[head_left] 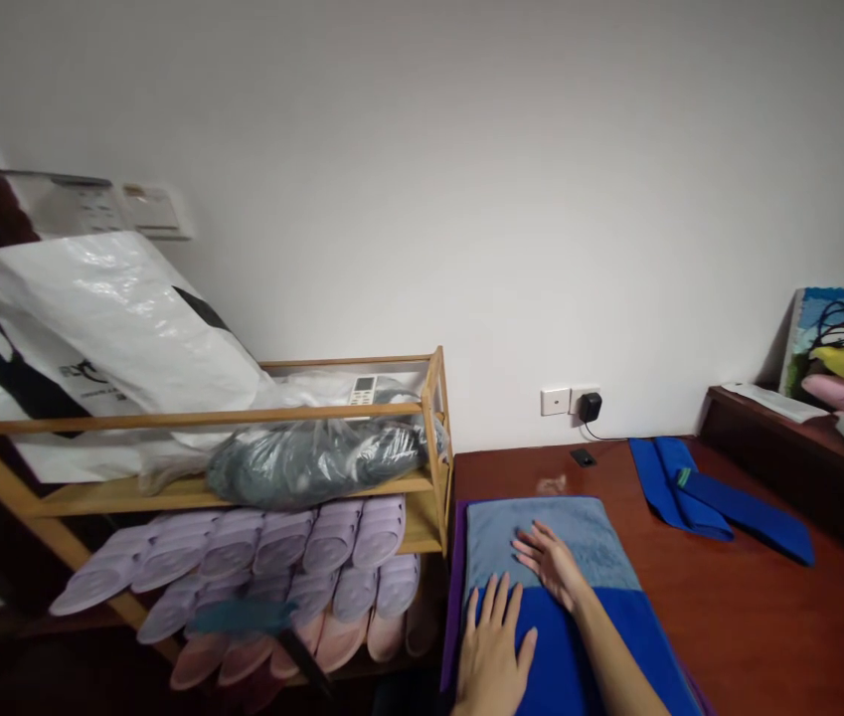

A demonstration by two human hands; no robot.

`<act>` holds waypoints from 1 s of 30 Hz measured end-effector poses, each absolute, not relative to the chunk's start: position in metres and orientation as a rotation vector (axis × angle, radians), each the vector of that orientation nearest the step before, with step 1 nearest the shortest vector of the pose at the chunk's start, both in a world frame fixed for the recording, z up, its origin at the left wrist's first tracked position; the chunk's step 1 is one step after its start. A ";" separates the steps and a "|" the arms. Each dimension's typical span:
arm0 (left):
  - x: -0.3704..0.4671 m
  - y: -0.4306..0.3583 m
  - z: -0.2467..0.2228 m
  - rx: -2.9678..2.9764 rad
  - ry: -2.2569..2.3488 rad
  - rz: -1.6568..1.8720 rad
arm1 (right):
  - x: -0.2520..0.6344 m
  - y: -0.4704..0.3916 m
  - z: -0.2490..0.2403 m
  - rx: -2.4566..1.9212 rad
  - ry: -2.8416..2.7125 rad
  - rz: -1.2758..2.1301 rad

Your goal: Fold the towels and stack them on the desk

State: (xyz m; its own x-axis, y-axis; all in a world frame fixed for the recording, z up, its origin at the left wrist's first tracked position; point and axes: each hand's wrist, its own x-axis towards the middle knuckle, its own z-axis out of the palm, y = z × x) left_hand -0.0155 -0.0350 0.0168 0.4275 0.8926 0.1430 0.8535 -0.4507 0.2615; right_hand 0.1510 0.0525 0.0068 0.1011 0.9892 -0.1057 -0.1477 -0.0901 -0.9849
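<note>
A grey-blue cloth point(578, 532) lies flat on the reddish-brown desk, with a bright blue cloth point(615, 636) covering its nearer part. Purple fabric point(456, 597) shows along the left edge beneath them. My left hand point(494, 646) rests over the blue cloth near its left side, fingers spread and pointing away. My right hand point(550, 562) is at the grey-blue cloth, just beyond my left hand, turned partly on its side with fingers apart. Neither hand holds anything.
Blue straps point(720, 502) lie on the desk point(779, 617) to the right. A wooden rack point(432, 497) at left holds slippers point(232, 542), plastic bags point(317, 462) and a remote point(363, 391). A black plug point(590, 406) sits in the wall outlet. A raised shelf point(771, 438) stands at far right.
</note>
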 end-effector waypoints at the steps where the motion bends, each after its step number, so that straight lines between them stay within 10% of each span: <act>1: -0.017 -0.036 0.016 2.520 1.553 0.397 | 0.159 0.056 0.005 -1.207 -0.938 1.268; 20: -0.066 0.003 0.036 2.061 1.577 0.705 | 0.305 -0.070 -0.016 -1.800 -1.747 0.433; 30: -0.076 0.025 0.059 1.722 1.167 0.694 | 0.309 -0.060 0.019 -1.526 -1.272 0.865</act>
State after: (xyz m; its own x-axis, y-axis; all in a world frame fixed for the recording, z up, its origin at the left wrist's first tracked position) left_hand -0.0756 0.0254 0.0594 0.3928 0.9188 -0.0390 0.4042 -0.1344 0.9047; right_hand 0.3094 -0.0605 0.0189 0.2133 0.9759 0.0470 0.3151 -0.0232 -0.9488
